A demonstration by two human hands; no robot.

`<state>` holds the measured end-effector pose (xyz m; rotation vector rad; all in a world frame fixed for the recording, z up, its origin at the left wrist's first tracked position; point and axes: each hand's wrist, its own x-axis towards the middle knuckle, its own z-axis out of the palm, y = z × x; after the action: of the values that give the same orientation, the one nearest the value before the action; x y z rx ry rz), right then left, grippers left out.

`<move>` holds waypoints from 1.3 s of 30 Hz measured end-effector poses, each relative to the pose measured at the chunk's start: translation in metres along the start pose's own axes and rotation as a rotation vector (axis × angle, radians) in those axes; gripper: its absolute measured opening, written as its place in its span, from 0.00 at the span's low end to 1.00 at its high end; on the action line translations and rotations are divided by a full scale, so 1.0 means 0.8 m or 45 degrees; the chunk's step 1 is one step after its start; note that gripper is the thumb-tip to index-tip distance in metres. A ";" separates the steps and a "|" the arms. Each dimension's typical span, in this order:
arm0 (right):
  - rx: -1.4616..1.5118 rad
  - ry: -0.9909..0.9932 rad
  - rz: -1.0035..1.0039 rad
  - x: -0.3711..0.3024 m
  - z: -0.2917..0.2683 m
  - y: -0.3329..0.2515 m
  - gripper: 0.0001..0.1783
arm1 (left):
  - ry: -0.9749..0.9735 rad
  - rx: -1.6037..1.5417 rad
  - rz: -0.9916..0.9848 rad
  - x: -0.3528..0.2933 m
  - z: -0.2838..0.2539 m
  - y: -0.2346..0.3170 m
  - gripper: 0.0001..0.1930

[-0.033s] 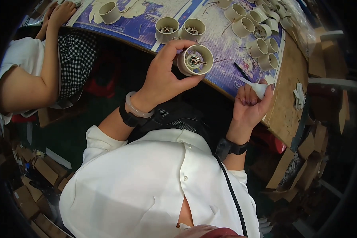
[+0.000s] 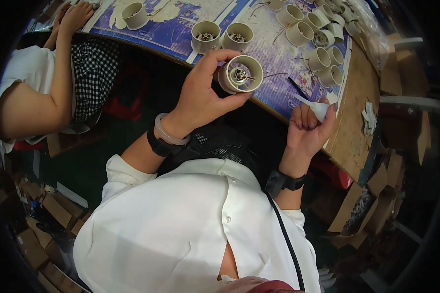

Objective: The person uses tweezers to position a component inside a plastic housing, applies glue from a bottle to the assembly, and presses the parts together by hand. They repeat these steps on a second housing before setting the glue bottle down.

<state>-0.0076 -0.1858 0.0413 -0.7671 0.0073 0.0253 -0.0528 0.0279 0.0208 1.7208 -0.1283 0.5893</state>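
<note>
My left hand [image 2: 203, 93] grips a cream round motor housing [image 2: 223, 80] by its side, thumb below and fingers above. Its open end faces up, showing a small motor [image 2: 239, 75] with a copper-coloured centre; a thin wire sticks out to the right. To the right, my right hand [image 2: 308, 122] is closed round a small white squeeze bottle [image 2: 319, 110], whose long thin nozzle points up and left toward the housing, apart from it. Just beyond the left hand, two similar housings [image 2: 206, 37] stand upright on the table, motors visible inside.
The table [image 2: 173, 46] has a worn blue-and-white covering. Several more housings [image 2: 299, 33] crowd its far right, beside a clear plastic bag [image 2: 369, 29]. A black pen-like stick [image 2: 297, 87] lies near the nozzle. At left sits another person [image 2: 39, 93]. Cardboard boxes [image 2: 347, 210] stand at right.
</note>
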 end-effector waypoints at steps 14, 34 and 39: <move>-0.493 0.105 -0.385 -0.010 0.005 0.000 0.14 | -0.190 -0.796 -0.400 -0.004 0.001 -0.011 0.32; -0.707 0.046 -0.527 -0.016 0.000 0.001 0.17 | -0.185 -0.612 -0.241 -0.005 0.002 -0.006 0.33; -0.732 0.036 -0.539 -0.014 -0.002 0.002 0.17 | -0.191 -0.505 -0.142 -0.006 0.007 -0.006 0.33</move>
<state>-0.0184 -0.1859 0.0394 -1.3301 -0.1407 -0.4015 -0.0534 0.0229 0.0136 1.3738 -0.2375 0.3255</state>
